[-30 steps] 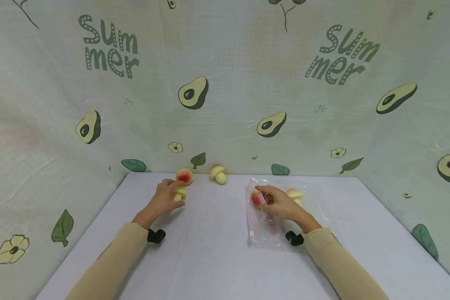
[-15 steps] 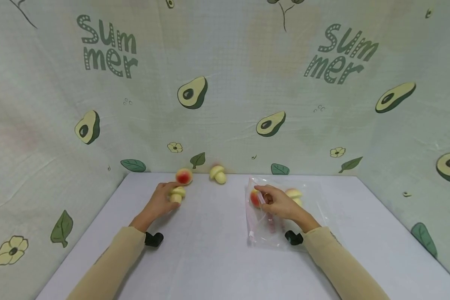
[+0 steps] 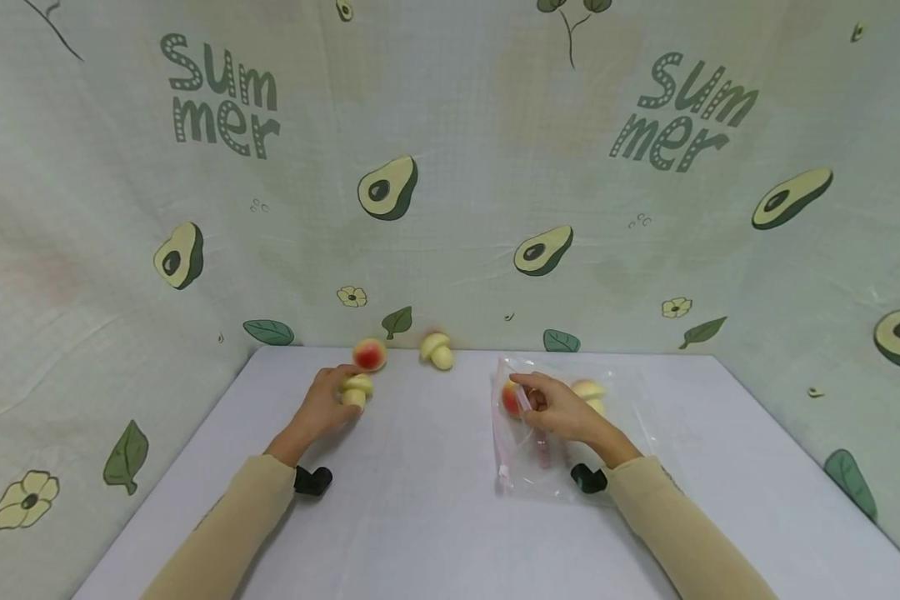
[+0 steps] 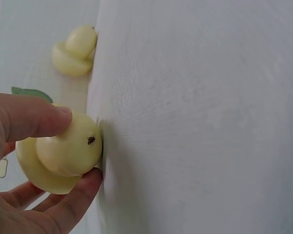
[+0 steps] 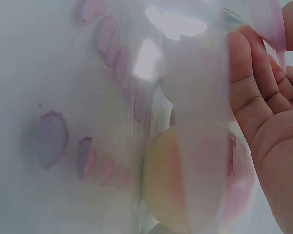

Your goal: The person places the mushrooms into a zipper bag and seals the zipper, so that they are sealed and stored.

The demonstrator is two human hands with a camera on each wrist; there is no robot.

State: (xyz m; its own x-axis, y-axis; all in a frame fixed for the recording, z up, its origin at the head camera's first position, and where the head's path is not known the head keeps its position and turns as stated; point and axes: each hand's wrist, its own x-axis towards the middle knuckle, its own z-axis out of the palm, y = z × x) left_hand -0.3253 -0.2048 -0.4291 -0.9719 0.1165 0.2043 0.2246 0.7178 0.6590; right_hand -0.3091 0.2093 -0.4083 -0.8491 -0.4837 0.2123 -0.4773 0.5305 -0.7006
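My left hand (image 3: 318,410) grips a pale yellow mushroom (image 3: 356,392) at the left of the table, thumb on one side and fingers on the other. In the left wrist view the mushroom (image 4: 73,146) shows a small dark mark on its stem end, which sits against or very near the white surface. With thumb and fingers, my right hand (image 3: 562,408) pinches the pink-edged opening of a clear plastic zip bag (image 3: 521,479). Inside the bag lie a red-and-yellow peach (image 3: 510,398) and another mushroom (image 3: 589,390). The right wrist view shows the peach (image 5: 161,175) through the plastic.
Just behind the held mushroom lies a second peach (image 3: 370,355). Another mushroom (image 3: 437,351) rests at the table's back edge, against the avocado-print cloth (image 3: 450,250). The white table (image 3: 420,500) spreads in front of both arms.
My left hand has drawn slightly left with its mushroom, and more of the mushroom shows between thumb and fingers. My right hand and the bag have stayed in place.
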